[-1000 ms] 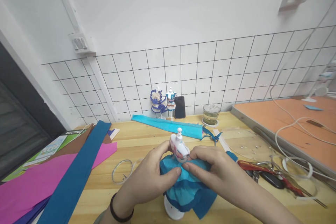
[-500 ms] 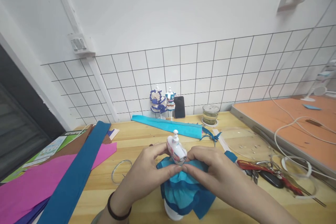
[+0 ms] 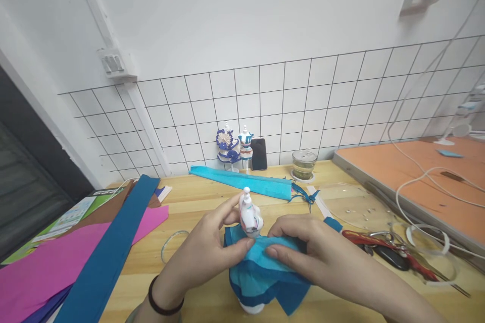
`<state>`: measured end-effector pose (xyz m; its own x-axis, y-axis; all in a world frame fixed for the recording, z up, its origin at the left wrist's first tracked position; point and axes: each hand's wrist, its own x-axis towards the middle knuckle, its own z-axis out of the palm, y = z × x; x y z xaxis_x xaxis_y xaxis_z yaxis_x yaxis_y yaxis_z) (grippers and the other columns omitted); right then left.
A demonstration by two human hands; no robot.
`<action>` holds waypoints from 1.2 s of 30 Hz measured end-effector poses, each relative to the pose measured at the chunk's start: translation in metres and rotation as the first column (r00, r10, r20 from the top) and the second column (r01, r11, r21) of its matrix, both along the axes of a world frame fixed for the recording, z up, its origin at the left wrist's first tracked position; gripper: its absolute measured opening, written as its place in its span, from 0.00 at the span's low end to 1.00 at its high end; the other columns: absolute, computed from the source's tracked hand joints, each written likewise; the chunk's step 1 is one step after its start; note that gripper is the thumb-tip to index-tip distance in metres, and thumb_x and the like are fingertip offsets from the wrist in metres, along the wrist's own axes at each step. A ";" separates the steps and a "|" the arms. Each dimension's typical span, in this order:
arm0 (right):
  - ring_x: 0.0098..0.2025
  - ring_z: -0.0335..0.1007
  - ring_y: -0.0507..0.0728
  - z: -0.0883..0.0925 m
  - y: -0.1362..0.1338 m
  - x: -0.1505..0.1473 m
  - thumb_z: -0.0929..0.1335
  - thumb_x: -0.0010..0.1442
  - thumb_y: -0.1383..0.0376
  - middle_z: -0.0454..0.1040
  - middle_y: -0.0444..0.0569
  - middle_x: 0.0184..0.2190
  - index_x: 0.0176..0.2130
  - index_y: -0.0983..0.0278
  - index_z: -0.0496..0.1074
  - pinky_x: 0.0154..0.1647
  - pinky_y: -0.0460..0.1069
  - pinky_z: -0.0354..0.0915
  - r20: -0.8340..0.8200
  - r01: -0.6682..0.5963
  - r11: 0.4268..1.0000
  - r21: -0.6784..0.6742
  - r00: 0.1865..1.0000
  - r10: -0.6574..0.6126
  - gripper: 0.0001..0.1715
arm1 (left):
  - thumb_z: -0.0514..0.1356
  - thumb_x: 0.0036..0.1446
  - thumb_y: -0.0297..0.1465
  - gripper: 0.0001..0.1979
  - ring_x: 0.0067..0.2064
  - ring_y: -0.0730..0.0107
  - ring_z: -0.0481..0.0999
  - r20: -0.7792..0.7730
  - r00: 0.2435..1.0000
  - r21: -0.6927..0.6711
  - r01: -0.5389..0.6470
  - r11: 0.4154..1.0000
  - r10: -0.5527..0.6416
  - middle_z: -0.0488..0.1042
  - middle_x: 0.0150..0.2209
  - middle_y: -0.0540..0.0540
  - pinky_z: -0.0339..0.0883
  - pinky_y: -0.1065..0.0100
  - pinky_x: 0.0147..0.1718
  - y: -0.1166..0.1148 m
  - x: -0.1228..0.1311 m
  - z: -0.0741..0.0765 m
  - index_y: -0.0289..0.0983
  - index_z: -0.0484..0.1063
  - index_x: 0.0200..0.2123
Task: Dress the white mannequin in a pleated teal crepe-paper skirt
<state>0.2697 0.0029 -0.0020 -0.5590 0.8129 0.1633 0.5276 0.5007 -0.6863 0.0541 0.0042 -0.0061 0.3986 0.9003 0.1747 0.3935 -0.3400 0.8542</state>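
1. One small white mannequin [image 3: 249, 216] stands on the wooden table [image 3: 197, 197] near its front edge, with a blue crepe skirt [image 3: 265, 277] gathered round its waist
2. Left hand [image 3: 204, 255]: fingers curled, thumb and forefinger pinching the skirt top against the waist
3. Right hand [image 3: 303, 255]: likewise closed on the skirt top, thumb just beside the left thumb
4. Pink crepe sheets [image 3: 49, 267] lie to the left, keys [image 3: 382, 250] to the right

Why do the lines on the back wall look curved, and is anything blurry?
Head view: the wide lens bows the wall grid near the edges; light is soft and even, shadows faint; left hand, right hand and blue paper skirt look sharp.
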 end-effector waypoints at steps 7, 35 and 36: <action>0.28 0.67 0.51 -0.001 0.001 0.001 0.64 0.64 0.60 0.72 0.42 0.27 0.32 0.62 0.71 0.29 0.45 0.61 0.009 -0.003 1.000 0.012 1.000 0.003 0.12 | 0.60 0.54 0.27 0.30 0.52 0.63 0.72 -0.010 1.000 0.028 0.012 1.000 -0.012 0.75 0.49 0.46 0.64 0.66 0.51 0.001 -0.001 0.003 0.42 0.58 0.59; 0.29 0.68 0.50 -0.003 -0.003 -0.007 0.66 0.63 0.63 0.74 0.42 0.28 0.33 0.61 0.73 0.30 0.44 0.62 -0.095 -0.064 0.996 0.063 0.993 0.070 0.09 | 0.62 0.54 0.28 0.32 0.57 0.62 0.68 0.036 0.998 -0.006 0.059 0.998 -0.059 0.69 0.57 0.45 0.61 0.66 0.55 0.003 -0.008 -0.006 0.44 0.56 0.61; 0.28 0.68 0.50 -0.004 -0.003 -0.008 0.66 0.63 0.63 0.74 0.42 0.27 0.32 0.61 0.73 0.29 0.44 0.62 -0.094 -0.049 0.996 0.080 0.994 0.056 0.09 | 0.62 0.54 0.28 0.32 0.58 0.62 0.67 0.034 0.998 -0.006 0.060 0.998 -0.060 0.68 0.58 0.46 0.61 0.66 0.55 0.003 -0.007 -0.006 0.44 0.56 0.61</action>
<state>0.2619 0.0004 -0.0063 -0.5793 0.7656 0.2798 0.4326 0.5797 -0.6905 0.0466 0.0072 -0.0123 0.4459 0.8761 0.1833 0.3431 -0.3564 0.8691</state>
